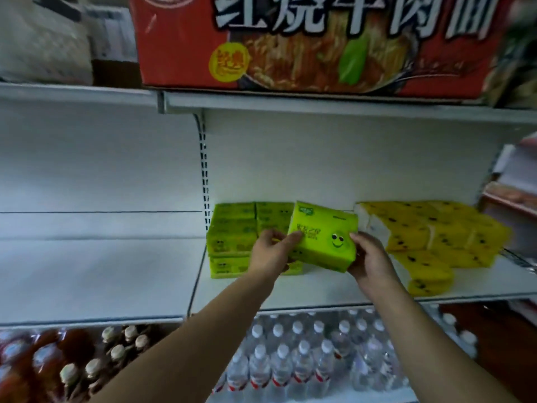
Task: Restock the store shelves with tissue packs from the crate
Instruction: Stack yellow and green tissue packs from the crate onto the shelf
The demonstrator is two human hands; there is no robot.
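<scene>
the white shelf [290,295] fills most of the view, its middle board bare on the left bay and only partly stocked on the right. above it sits a big red noodle carton [180,53], and below stand rows of clear water bottles [290,359] with brown bottles [87,359] to their left. on the middle board a loose spread of yellow tissue packs [430,234] lies at the right, and a squared-up stack of green tissue packs [232,228] stands at the left against the upright. between the two, held in the air and tilted, is one green pack [322,239] with a smiley face on it. the left hand [270,254] grips its left end, thumb on top, and the right hand [369,257] holds its right end, fingers curled round the edge. the crate is out of view. the step in hand looks like seating this pack beside the green stack. to do it well, level the pack first, line its long side with the neighbours, and slide it back until it touches the rear panel and the stack's right flank, face forward. the wrapper is soft, so a light two-ended hold should keep it from buckling; let go only once it lies flat.
</scene>
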